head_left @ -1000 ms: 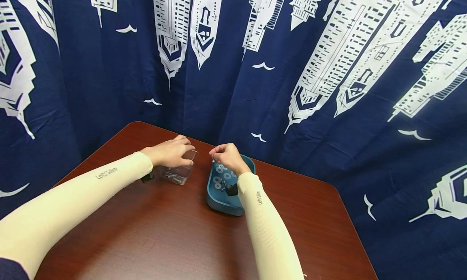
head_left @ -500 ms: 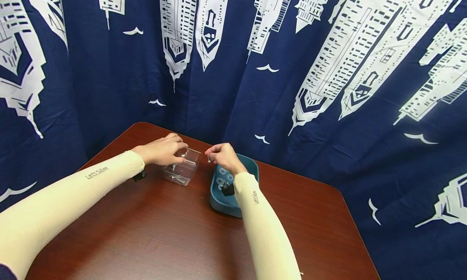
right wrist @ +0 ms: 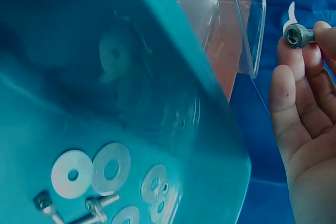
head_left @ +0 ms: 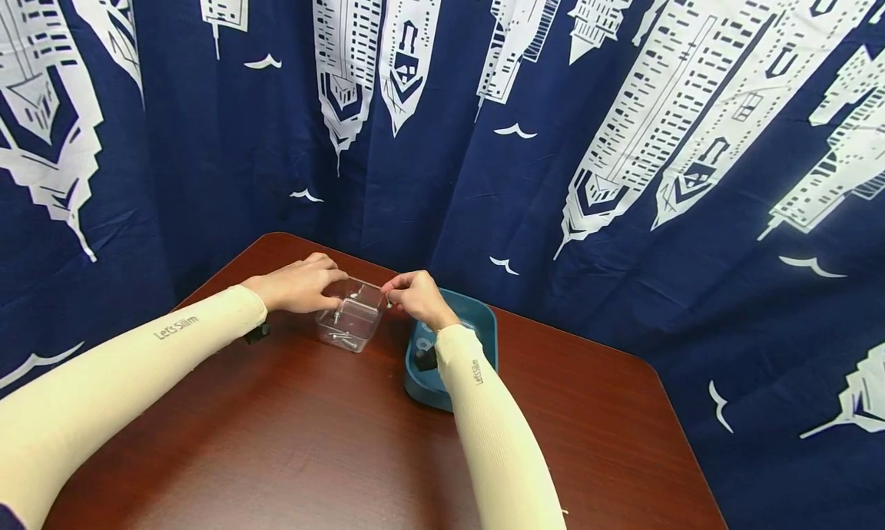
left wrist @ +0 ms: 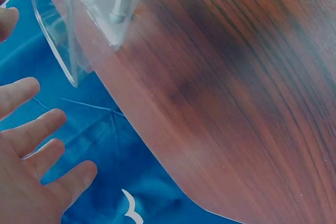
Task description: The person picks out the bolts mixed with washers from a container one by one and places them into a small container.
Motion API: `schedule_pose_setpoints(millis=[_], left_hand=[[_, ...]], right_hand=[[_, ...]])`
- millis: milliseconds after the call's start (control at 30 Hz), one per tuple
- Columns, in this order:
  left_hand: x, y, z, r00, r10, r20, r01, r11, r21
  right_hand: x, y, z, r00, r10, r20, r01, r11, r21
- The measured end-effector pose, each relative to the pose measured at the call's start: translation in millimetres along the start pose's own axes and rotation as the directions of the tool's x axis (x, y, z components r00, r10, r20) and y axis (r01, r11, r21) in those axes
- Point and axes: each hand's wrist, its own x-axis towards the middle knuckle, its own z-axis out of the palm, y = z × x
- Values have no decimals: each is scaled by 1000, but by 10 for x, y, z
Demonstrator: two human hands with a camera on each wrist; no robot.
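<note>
My right hand (head_left: pixel 423 299) pinches a socket head screw (right wrist: pixel 297 35) between thumb and fingertips, its hex recess visible in the right wrist view. That hand is at the right side of a clear plastic box (head_left: pixel 371 332), past the left wall of a blue bin (head_left: pixel 430 395). Inside the clear box are a divider and several metal screws (head_left: pixel 343 338). My left hand (head_left: pixel 297 286) hovers at the box's left side, fingers loosely spread and holding nothing; the left wrist view shows its fingers (left wrist: pixel 39 129) apart from the box wall.
Flat washers (right wrist: pixel 72 174) and more screws (right wrist: pixel 46 203) lie on the blue bin's floor. Both containers stand on a brown wooden table (head_left: pixel 276 430). Behind its far edge hangs a dark blue curtain (head_left: pixel 415 200) with white building prints.
My right hand has moved left with the screw, from over the blue bin to beside the clear box. The left hand has drawn back leftward, uncovering more of the box.
</note>
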Motion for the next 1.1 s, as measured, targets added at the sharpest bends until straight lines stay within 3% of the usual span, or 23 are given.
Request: schedule_pose_setpoints(millis=[333, 600, 1100], left_hand=[[-36, -80, 35, 998, -43, 37, 43, 999, -2], [-77, -131, 77, 995, -74, 68, 74, 997, -7], [-143, -177, 104, 994, -70, 80, 72, 997, -29]], right_hand=[[17, -13, 61, 999, -33, -11, 33, 998, -46], [44, -48, 90, 1000, -17, 1, 17, 999, -35], [111, -110, 159, 1000, -13, 12, 14, 997, -73]])
